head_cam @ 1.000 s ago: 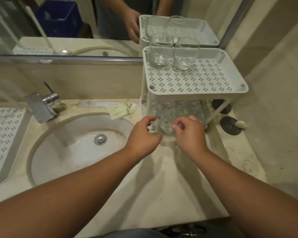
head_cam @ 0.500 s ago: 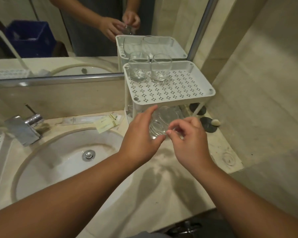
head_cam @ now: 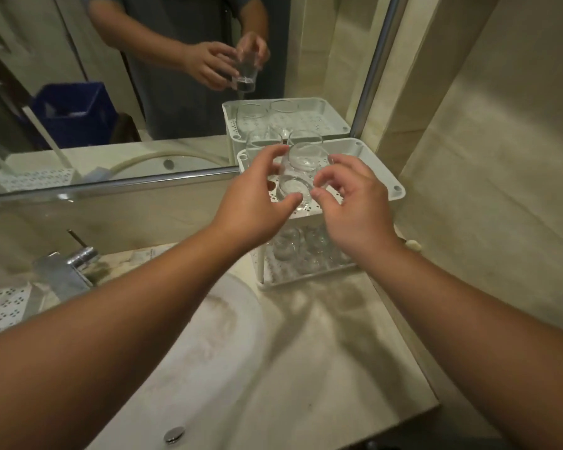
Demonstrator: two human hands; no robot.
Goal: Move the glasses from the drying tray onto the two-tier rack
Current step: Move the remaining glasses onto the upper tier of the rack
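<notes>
Both hands have risen from the lower tier; left hand (head_cam: 251, 203) and right hand (head_cam: 355, 203) now hold a clear glass tumbler (head_cam: 301, 172) between them above the white perforated two-tier rack (head_cam: 398, 190).

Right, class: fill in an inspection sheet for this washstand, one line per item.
Surface: stone counter with sink.
Job's things: rack; two glasses stand on its top tier, several on the lower tier; one glass held over the top tier.
Clutter: tray, tap.
Hands: left hand and right hand hold the glass.
Cables: nothing seen.
Surroundings: mirror, tiled wall.
</notes>
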